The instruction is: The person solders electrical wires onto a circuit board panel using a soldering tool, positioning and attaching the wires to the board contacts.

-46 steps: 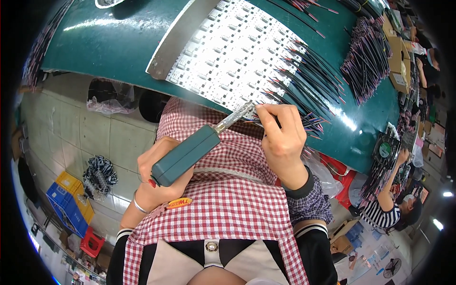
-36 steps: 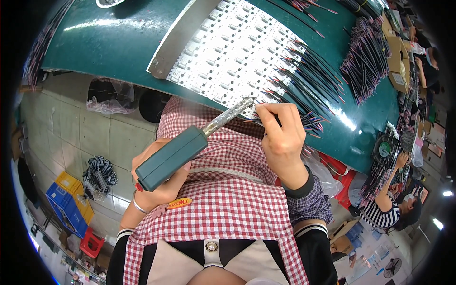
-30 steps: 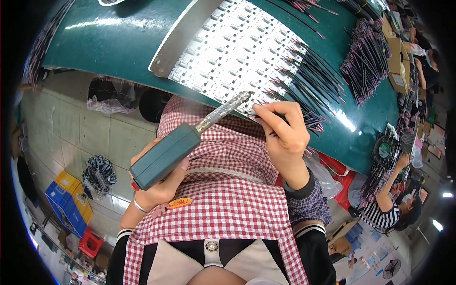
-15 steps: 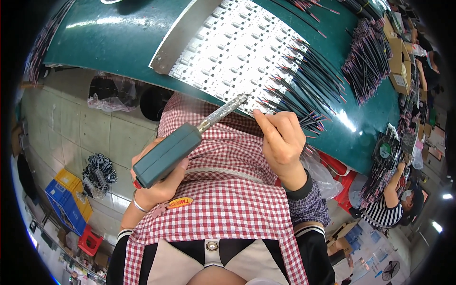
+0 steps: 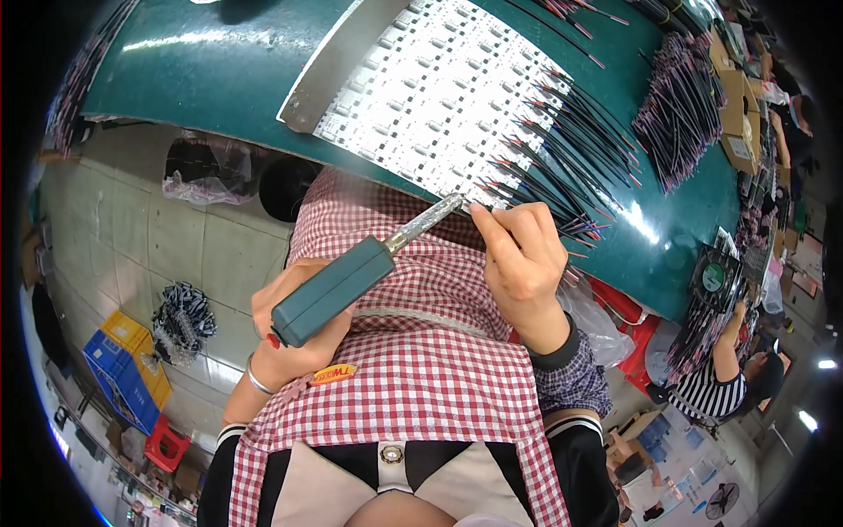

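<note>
My left hand (image 5: 303,342) is wrapped round the dark green body of a soldering gun (image 5: 338,290). The gun's metal barrel slants up and right, its tip at the near edge of a white circuit board panel (image 5: 421,97). Beside that tip, my right hand (image 5: 524,263) is closed in a pinch at the panel's near right corner; whatever lies between the fingertips is too small to make out. Several short black wires (image 5: 571,149) with coloured ends stick out from the panel's right side. A flat grey metal strip (image 5: 338,66) lies along the panel's left edge.
The panel lies on a green table (image 5: 202,83). To its right are a thick pile of black wires (image 5: 680,110) and a cardboard box (image 5: 739,123). A person in a striped top (image 5: 709,395) works farther right. Crates (image 5: 127,369) and a red stool (image 5: 165,443) stand lower left.
The soldering gun in my left hand has shifted right and slightly toward me, bringing its tip to the panel's near edge by my right fingertips. My right hand has barely moved.
</note>
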Tool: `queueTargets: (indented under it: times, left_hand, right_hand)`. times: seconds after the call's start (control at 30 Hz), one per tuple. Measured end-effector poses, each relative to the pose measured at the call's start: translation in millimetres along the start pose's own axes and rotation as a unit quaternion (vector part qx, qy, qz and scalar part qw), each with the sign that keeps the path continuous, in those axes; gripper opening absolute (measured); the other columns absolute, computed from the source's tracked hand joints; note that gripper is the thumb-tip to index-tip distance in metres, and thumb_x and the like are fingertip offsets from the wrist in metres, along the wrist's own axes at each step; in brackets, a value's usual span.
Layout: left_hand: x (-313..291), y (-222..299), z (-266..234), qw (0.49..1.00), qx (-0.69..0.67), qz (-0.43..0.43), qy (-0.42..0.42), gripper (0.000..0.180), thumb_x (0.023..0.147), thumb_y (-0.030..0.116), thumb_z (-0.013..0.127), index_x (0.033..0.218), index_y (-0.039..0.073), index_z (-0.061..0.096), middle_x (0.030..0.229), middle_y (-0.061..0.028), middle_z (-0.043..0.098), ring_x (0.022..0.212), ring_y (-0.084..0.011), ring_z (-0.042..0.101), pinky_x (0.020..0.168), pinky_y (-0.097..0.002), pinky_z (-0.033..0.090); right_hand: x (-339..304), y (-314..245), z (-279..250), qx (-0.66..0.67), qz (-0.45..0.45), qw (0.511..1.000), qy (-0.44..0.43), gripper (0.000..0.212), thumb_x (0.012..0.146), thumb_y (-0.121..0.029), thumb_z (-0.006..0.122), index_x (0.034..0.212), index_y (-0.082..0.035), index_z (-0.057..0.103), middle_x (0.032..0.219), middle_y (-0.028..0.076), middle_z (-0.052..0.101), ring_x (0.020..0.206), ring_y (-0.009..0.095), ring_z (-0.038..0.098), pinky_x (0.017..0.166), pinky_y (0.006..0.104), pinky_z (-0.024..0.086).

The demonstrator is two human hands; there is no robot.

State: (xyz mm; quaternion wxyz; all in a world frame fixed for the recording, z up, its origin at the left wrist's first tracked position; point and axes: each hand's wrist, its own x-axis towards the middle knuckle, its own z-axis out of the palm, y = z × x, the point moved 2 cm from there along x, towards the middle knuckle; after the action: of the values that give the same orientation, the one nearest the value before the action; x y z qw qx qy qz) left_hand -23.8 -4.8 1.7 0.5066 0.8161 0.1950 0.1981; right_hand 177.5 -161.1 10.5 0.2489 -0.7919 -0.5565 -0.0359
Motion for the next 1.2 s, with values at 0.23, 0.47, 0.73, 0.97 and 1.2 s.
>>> queueTargets:
  times: [0.23,0.47,0.73,0.97,1.2]
  left_hand:
    - [0.8,1.6,-1.1,0.999,-0.013,-0.031,-0.022,0.021,0.066,-0.006,0.074,0.086,-0.003,0.069,0.086,-0.0135,0.067,0.074,-0.0274,0.068,0.065,-0.0339,0.056]
    - [0.8,1.7,-0.6,1.000,-0.007,-0.020,-0.003,0.019,0.064,-0.006,0.074,0.083,-0.003,0.069,0.082,-0.0130,0.066,0.071,-0.0271,0.067,0.063,-0.0336,0.055]
    - [-1.5,1.6,-2.6,1.000,0.017,0.013,0.013,0.022,0.061,-0.008,0.074,0.082,-0.004,0.068,0.081,-0.0139,0.066,0.071,-0.0277,0.068,0.063,-0.0333,0.056]
    - [-1.4,1.8,-1.7,1.000,-0.006,0.004,0.004,0.022,0.064,-0.008,0.074,0.084,-0.004,0.068,0.086,-0.0153,0.068,0.073,-0.0279,0.069,0.064,-0.0334,0.057]
    - [-0.6,-0.8,2.2,1.000,-0.016,-0.017,-0.005,0.020,0.065,-0.007,0.073,0.084,-0.004,0.068,0.085,-0.0143,0.067,0.073,-0.0272,0.068,0.063,-0.0326,0.055]
  right_hand:
    - [2.3,-2.6,-1.5,-0.023,-0.007,1.000,-0.018,0.044,0.058,0.010,0.066,0.100,0.002,0.073,0.081,0.008,0.059,0.073,0.025,0.058,0.057,0.0338,0.048]
    - [2.8,0.1,1.1,-0.047,-0.044,0.998,-0.007,0.035,0.064,-0.002,0.065,0.098,0.004,0.070,0.078,0.006,0.052,0.073,0.022,0.055,0.053,0.0304,0.046]
    - [3.1,-4.0,0.6,-0.036,-0.019,0.999,-0.009,0.036,0.063,0.005,0.066,0.098,0.003,0.071,0.078,0.007,0.055,0.072,0.023,0.056,0.055,0.0325,0.046]
    - [1.4,-4.0,0.6,-0.011,0.001,1.000,-0.009,0.038,0.062,0.011,0.067,0.099,0.002,0.072,0.078,0.009,0.056,0.070,0.024,0.056,0.056,0.0346,0.046]
    - [0.7,-3.9,2.5,-0.010,0.006,1.000,-0.002,0.038,0.062,0.012,0.067,0.099,0.002,0.072,0.078,0.008,0.056,0.071,0.024,0.056,0.057,0.0348,0.046]
